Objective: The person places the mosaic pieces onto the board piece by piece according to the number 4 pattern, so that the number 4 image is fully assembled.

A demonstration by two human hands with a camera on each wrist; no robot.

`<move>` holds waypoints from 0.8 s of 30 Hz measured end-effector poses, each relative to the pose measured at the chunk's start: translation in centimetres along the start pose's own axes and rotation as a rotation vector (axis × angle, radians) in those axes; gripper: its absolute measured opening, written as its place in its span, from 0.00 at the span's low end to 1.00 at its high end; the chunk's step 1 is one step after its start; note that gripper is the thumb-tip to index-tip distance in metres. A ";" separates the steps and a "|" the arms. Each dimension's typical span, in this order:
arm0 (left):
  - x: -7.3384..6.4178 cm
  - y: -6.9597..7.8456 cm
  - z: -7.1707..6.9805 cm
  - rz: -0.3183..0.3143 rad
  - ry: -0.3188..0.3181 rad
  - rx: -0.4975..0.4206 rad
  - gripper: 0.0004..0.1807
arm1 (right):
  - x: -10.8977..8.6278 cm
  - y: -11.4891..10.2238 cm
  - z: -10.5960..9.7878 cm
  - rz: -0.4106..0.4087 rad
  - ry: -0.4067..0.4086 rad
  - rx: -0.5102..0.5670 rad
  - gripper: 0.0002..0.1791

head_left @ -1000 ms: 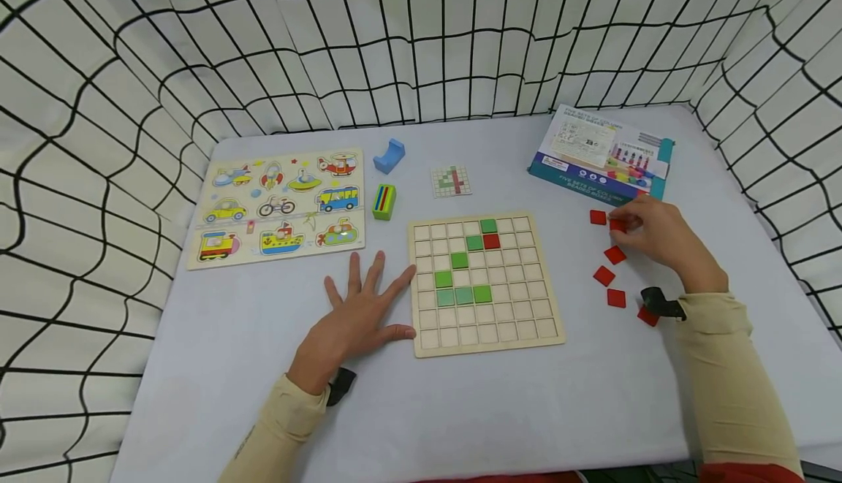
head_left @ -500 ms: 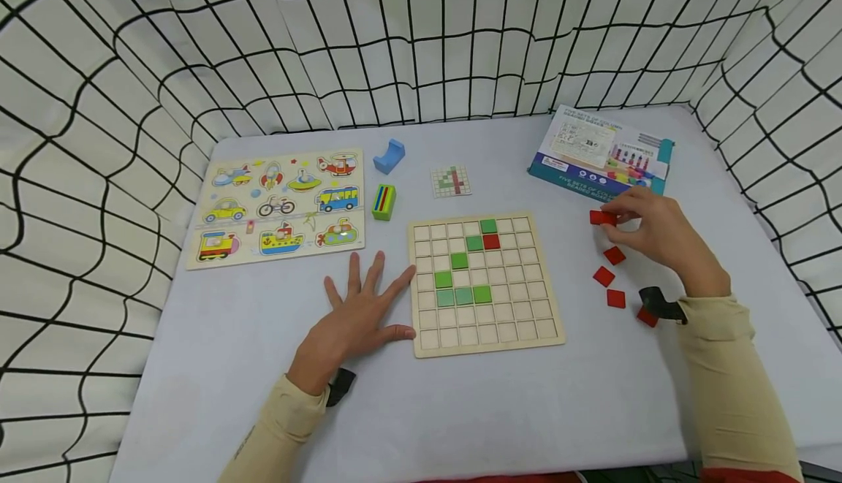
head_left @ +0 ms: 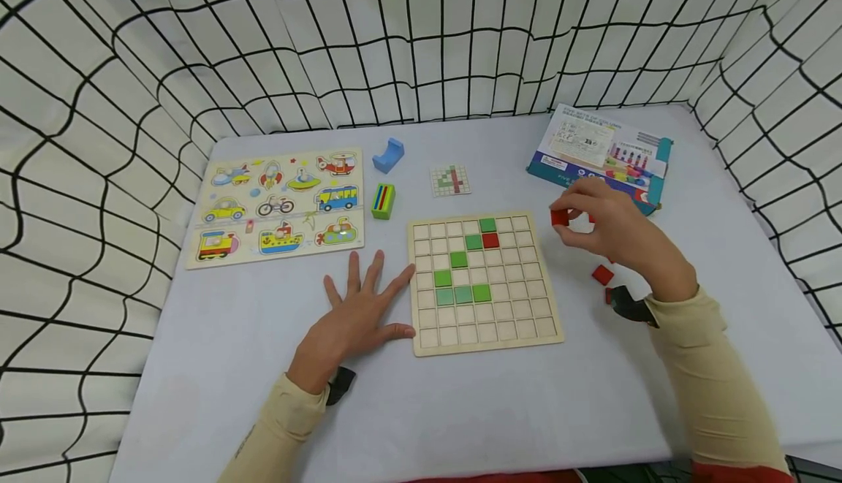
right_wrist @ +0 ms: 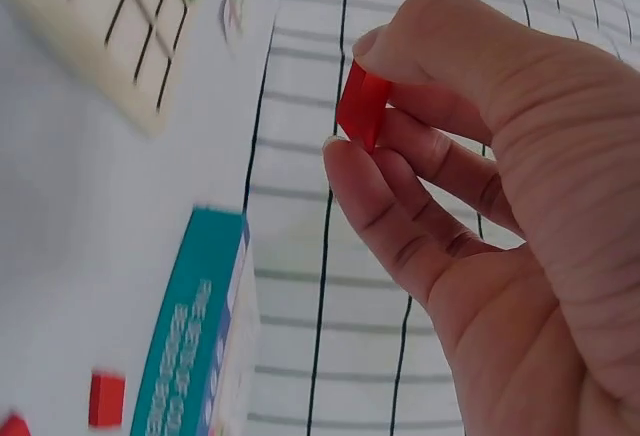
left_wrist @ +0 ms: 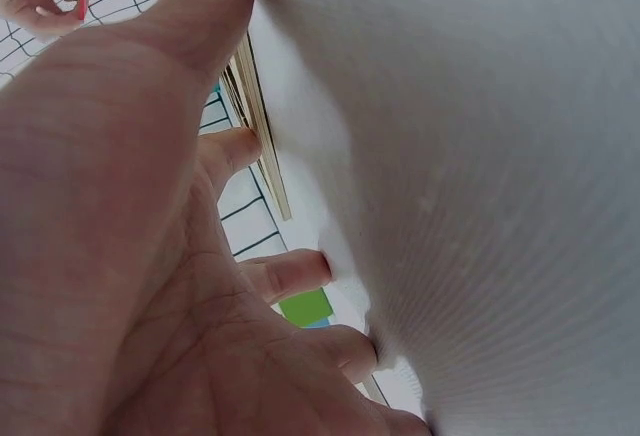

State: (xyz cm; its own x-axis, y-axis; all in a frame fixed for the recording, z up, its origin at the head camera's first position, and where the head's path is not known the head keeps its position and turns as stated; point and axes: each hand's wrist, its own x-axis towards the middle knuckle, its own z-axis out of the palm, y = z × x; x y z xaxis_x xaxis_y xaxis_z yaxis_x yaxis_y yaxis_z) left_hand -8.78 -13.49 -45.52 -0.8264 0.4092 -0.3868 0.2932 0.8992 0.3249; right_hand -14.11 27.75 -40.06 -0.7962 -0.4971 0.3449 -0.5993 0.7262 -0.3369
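My left hand [head_left: 351, 329] lies on the white tabletop with its fingers spread. Its thumb and index fingertips are right at the left edge of the wooden grid board [head_left: 506, 313]. Several green tiles [head_left: 458, 259] and one red tile [head_left: 490, 240] sit in the board's cells. Off the board's upper right corner, my right hand [head_left: 615, 231] pinches a red square tile [right_wrist: 365, 106] between thumb and fingers, raised above the table. Under and beside that hand are more loose red tiles [head_left: 602, 275], partly hidden by the hand and wrist.
A small pattern card [head_left: 451, 181] lies behind the board. Left of it are a blue curved block [head_left: 389, 156] and a green striped block [head_left: 384, 201]. A vehicle picture puzzle [head_left: 276, 209] lies at left, a flat box [head_left: 601, 150] at back right. Black netting [head_left: 441, 44] surrounds the table.
My right hand has lifted a red tile from among the loose ones and moved it left, towards the board. The left hand has stayed in place.
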 end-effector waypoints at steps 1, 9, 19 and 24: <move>0.0 0.0 0.0 0.000 0.000 -0.004 0.55 | 0.3 -0.5 0.3 -0.007 -0.020 0.012 0.19; 0.0 0.0 0.0 -0.002 -0.002 -0.009 0.55 | 2.4 -3.0 3.6 -0.015 -0.166 0.130 0.17; 0.0 -0.1 0.1 0.005 0.004 -0.010 0.54 | 3.0 -4.0 7.6 0.018 -0.317 0.139 0.14; 0.0 -0.1 0.1 0.001 0.005 -0.005 0.55 | 3.2 -4.1 8.2 0.027 -0.340 0.128 0.15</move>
State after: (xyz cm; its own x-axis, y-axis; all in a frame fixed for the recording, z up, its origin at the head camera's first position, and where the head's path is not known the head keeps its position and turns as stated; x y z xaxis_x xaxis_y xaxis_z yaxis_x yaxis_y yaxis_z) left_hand -8.71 -13.55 -45.63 -0.8285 0.4097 -0.3817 0.2920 0.8977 0.3299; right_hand -14.89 19.32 -44.80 -0.7811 -0.6236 0.0305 -0.5660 0.6866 -0.4564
